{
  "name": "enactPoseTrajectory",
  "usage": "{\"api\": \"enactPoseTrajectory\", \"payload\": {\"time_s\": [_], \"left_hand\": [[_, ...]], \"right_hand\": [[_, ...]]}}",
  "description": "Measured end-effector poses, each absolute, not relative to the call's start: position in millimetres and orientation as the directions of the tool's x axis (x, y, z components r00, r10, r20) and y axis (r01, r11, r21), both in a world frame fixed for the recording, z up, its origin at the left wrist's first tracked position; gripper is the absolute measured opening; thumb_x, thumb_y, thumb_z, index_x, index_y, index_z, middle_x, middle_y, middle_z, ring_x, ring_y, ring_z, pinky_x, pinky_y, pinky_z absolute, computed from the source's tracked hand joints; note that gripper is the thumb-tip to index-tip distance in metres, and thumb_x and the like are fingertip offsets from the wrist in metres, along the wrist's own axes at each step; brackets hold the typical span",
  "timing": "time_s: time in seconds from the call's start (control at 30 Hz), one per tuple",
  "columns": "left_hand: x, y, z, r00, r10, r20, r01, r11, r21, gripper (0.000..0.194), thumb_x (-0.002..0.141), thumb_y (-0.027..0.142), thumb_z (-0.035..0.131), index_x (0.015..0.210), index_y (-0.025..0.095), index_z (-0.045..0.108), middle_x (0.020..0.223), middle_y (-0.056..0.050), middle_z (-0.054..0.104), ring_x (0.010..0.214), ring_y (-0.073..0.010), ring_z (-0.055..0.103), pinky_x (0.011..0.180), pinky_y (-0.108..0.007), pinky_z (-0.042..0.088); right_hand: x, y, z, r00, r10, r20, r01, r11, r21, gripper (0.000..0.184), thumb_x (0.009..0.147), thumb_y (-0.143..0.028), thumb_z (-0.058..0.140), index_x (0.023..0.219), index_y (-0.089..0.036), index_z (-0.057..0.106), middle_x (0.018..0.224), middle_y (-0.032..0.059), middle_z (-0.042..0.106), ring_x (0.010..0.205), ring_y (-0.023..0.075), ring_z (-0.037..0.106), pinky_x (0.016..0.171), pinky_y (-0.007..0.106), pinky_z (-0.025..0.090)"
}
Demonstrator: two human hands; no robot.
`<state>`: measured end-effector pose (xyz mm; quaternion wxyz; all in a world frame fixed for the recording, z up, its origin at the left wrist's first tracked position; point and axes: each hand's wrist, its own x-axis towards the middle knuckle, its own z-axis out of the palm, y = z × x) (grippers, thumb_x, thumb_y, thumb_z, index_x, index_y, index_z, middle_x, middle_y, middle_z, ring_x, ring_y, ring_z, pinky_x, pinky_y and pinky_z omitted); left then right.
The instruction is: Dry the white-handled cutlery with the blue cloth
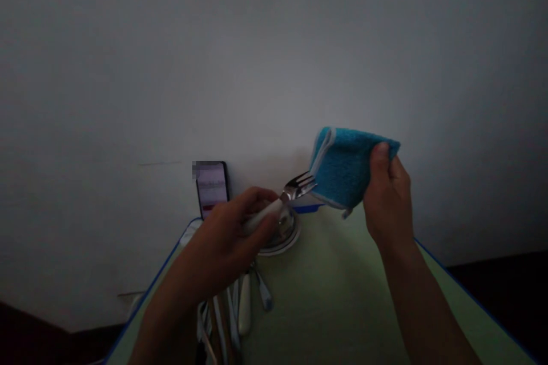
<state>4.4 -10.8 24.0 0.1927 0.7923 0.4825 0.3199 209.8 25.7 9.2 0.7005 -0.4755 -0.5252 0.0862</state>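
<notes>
A fork (298,185) with a white handle is gripped in my left hand (244,219), its metal tines pointing up and to the right. My right hand (389,197) pinches a folded blue cloth (346,165) with a pale edge, thumb in front. The cloth hangs just beyond the tines; whether they touch it I cannot tell. Below and behind my left hand sits a round plate (280,249) with a dark-lined rim, partly hidden by that hand. Whatever lies on the plate is hard to make out.
Several pieces of cutlery (245,305) lie on the pale green table (325,302) near my left forearm. A phone (213,189) leans against the grey wall (274,68) at the back left. Behind the plate lies a flat blue item (307,209).
</notes>
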Motion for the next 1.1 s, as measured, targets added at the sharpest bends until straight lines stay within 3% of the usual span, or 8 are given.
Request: {"api": "enactPoseTrajectory", "payload": {"time_s": [0.2, 0.37, 0.53, 0.73, 0.87, 0.93, 1.0, 1.1], "left_hand": [[10, -17, 32, 0.365, 0.882, 0.297, 0.650, -0.470, 0.597, 0.021, 0.086, 0.035, 0.050, 0.101, 0.020, 0.053, 0.075, 0.000, 0.069, 0.059, -0.0130, 0.062, 0.051, -0.020, 0.043], [-6, -26, 31, 0.412, 0.878, 0.245, 0.682, -0.475, 0.556, 0.019, 0.087, 0.034, 0.049, 0.089, 0.020, 0.062, 0.070, 0.001, 0.067, 0.060, -0.0121, 0.061, 0.052, -0.019, 0.043], [-14, -28, 27, 0.451, 0.866, 0.215, 0.665, -0.487, 0.567, 0.020, 0.088, 0.035, 0.048, 0.096, 0.024, 0.063, 0.080, 0.002, 0.069, 0.068, -0.0130, 0.063, 0.058, -0.020, 0.045], [-2, -22, 34, 0.297, 0.892, 0.341, 0.712, -0.445, 0.542, 0.023, 0.086, 0.038, 0.050, 0.097, 0.022, 0.061, 0.084, -0.001, 0.071, 0.073, -0.0163, 0.065, 0.065, -0.024, 0.048], [4, -21, 34, 0.213, 0.886, 0.411, 0.757, -0.416, 0.504, 0.021, 0.085, 0.038, 0.051, 0.093, 0.021, 0.061, 0.085, -0.001, 0.072, 0.073, -0.0174, 0.066, 0.065, -0.026, 0.048], [6, -21, 34, 0.196, 0.886, 0.421, 0.771, -0.404, 0.492, 0.022, 0.085, 0.038, 0.050, 0.092, 0.021, 0.062, 0.084, -0.002, 0.073, 0.072, -0.0181, 0.067, 0.063, -0.027, 0.048], [6, -21, 35, 0.195, 0.890, 0.411, 0.776, -0.397, 0.490, 0.022, 0.085, 0.039, 0.050, 0.091, 0.021, 0.062, 0.082, -0.002, 0.073, 0.070, -0.0185, 0.067, 0.061, -0.027, 0.047], [3, -22, 35, 0.161, 0.896, 0.413, 0.774, -0.374, 0.510, 0.022, 0.086, 0.040, 0.050, 0.092, 0.022, 0.061, 0.083, -0.001, 0.073, 0.072, -0.0181, 0.067, 0.060, -0.025, 0.047]], "right_hand": [[194, 10, 15, 0.219, 0.628, 0.747, 0.430, 0.625, -0.651, 0.029, 0.092, -0.039, 0.037, 0.105, -0.024, 0.059, 0.098, 0.0045, 0.064, 0.086, 0.0174, 0.059, 0.067, 0.027, 0.045], [202, 16, 8, 0.270, 0.633, 0.726, 0.459, 0.578, -0.675, 0.031, 0.091, -0.040, 0.039, 0.109, -0.025, 0.060, 0.101, 0.0044, 0.066, 0.086, 0.0182, 0.060, 0.068, 0.028, 0.046], [203, 12, 9, 0.276, 0.597, 0.753, 0.456, 0.609, -0.650, 0.030, 0.090, -0.038, 0.042, 0.111, -0.025, 0.060, 0.108, 0.0056, 0.066, 0.092, 0.0200, 0.061, 0.075, 0.032, 0.048], [190, 0, 17, -0.181, 0.654, 0.735, 0.428, 0.725, -0.539, 0.029, 0.088, -0.031, 0.050, 0.113, -0.024, 0.059, 0.119, 0.0037, 0.060, 0.109, 0.0176, 0.055, 0.096, 0.034, 0.042], [187, 1, 15, -0.264, 0.696, 0.668, 0.392, 0.710, -0.584, 0.040, 0.091, -0.032, 0.042, 0.130, -0.024, 0.045, 0.137, 0.0026, 0.046, 0.124, 0.0159, 0.043, 0.105, 0.035, 0.033], [189, 3, 13, -0.279, 0.733, 0.620, 0.398, 0.676, -0.620, 0.041, 0.093, -0.034, 0.039, 0.133, -0.026, 0.040, 0.132, 0.0025, 0.052, 0.116, 0.0168, 0.051, 0.098, 0.035, 0.040], [194, 6, 12, -0.254, 0.777, 0.576, 0.454, 0.621, -0.639, 0.037, 0.093, -0.036, 0.037, 0.126, -0.026, 0.048, 0.107, 0.0029, 0.067, 0.087, 0.0169, 0.063, 0.076, 0.032, 0.049], [202, 13, 10, -0.111, 0.795, 0.597, 0.532, 0.555, -0.639, 0.033, 0.092, -0.041, 0.037, 0.090, -0.020, 0.062, 0.060, -0.0007, 0.060, 0.050, 0.0124, 0.051, 0.047, 0.024, 0.038]]}}
